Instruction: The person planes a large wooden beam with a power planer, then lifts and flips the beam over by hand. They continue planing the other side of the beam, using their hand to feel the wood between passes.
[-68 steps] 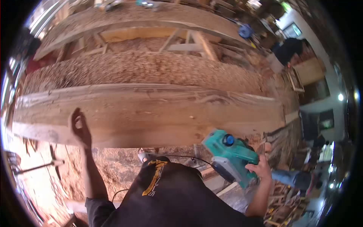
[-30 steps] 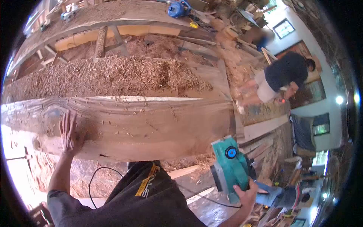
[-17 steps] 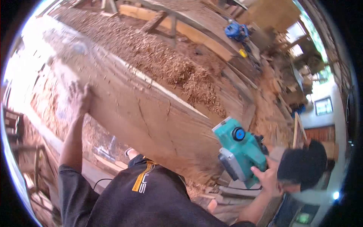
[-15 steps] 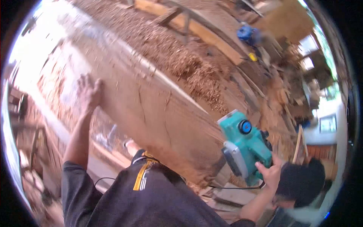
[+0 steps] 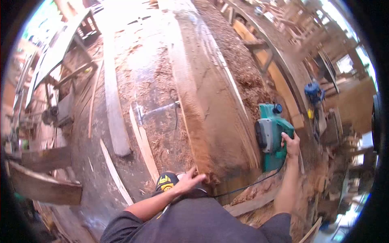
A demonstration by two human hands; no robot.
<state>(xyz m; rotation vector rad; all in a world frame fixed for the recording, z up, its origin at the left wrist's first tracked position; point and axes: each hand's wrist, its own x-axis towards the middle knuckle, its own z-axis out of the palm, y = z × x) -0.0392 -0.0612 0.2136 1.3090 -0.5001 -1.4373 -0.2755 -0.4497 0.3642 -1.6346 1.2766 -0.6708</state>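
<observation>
My right hand (image 5: 291,145) grips the rear handle of a teal electric hand planer (image 5: 272,125), to the right of a thick wooden slab (image 5: 219,105). From the planer a dark cord (image 5: 247,187) runs across the slab's near end toward my body. My left hand (image 5: 188,181) is at the slab's near left corner, thumb and fingers apart, with nothing visible in it. Whether it touches the wood is hard to tell. Brown dust and shavings (image 5: 208,176) lie by its fingertips. Ridged planing marks cover the slab's left edge.
Loose boards (image 5: 115,101) and thin strips (image 5: 144,150) lie on the shavings-strewn floor at left. A deep heap of shavings (image 5: 247,69) runs along the slab's right side. Beyond it are a long timber beam (image 5: 279,77) and a blue power tool (image 5: 314,92). A wooden bench (image 5: 60,52) stands far left.
My left hand has come back from flat on the slab to its near corner. My view has turned; the planer, still in my right hand, is now beside the slab. The other person has left view.
</observation>
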